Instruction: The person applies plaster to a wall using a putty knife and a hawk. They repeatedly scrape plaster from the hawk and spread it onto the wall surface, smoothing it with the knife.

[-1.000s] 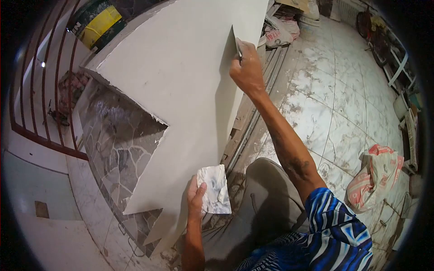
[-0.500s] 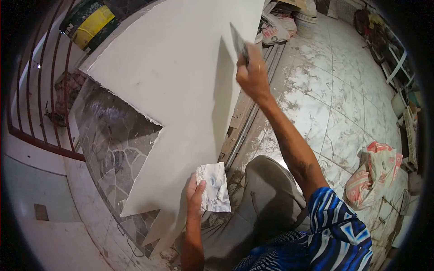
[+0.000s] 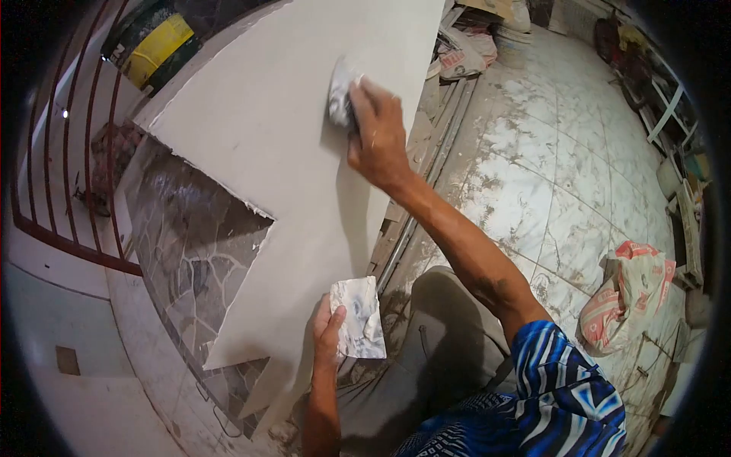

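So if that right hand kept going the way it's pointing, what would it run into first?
The white board: the right hand points up and left, its putty knife pressed against it. Sliding on, probably only bare board to its edge; depth unclear.

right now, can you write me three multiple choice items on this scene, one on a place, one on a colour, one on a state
1. Where does the right hand press its smeared blade?
A. on a glass window
B. on the pale board
C. on a wooden door
2. What colour is the sleeve on the right arm?
A. plain red
B. green
C. blue with a white pattern
3. How is the left hand?
A. closed on a smeared flat plate
B. open and empty
C. flat on a table

Answers: 1 B, the blade lies against the board's face; 2 C, blue and white swirls show at the shoulder; 3 A, thumb and fingers grip the plate's edge near the board's lower part.
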The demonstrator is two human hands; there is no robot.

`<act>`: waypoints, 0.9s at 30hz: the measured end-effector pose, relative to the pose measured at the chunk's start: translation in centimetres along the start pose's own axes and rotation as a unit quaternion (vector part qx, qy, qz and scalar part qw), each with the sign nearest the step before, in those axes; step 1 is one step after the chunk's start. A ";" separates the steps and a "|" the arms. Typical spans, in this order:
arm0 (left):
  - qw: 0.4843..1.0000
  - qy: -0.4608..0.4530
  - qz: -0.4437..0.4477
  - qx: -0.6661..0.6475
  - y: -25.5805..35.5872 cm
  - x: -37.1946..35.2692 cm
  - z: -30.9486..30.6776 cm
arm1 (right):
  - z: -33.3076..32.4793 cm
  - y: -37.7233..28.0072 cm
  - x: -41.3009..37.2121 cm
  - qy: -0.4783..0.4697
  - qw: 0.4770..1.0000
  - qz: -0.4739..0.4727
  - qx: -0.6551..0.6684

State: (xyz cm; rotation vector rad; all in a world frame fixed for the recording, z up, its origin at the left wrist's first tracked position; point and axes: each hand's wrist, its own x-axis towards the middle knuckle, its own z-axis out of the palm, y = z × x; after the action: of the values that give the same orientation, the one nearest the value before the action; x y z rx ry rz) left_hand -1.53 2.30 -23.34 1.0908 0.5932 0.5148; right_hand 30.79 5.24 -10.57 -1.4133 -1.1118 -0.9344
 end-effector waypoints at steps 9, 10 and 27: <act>0.999 0.001 0.013 0.032 -0.1 0.0 -0.2 | -3.0 5.6 2.5 -0.117 0.924 0.357 0.068; 0.999 0.001 0.018 0.033 -0.2 0.0 -0.4 | -3.1 5.0 3.9 -0.137 0.920 0.363 0.062; 0.999 -0.004 0.026 0.021 0.0 -0.4 -0.3 | -2.3 6.4 4.0 -0.019 0.960 0.280 -0.028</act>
State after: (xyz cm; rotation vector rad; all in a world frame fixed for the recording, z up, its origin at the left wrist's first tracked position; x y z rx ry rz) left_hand -2.04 2.22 -23.31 1.1495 0.5717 0.5452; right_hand 38.08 3.47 -8.11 -1.6757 -0.6521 -0.5337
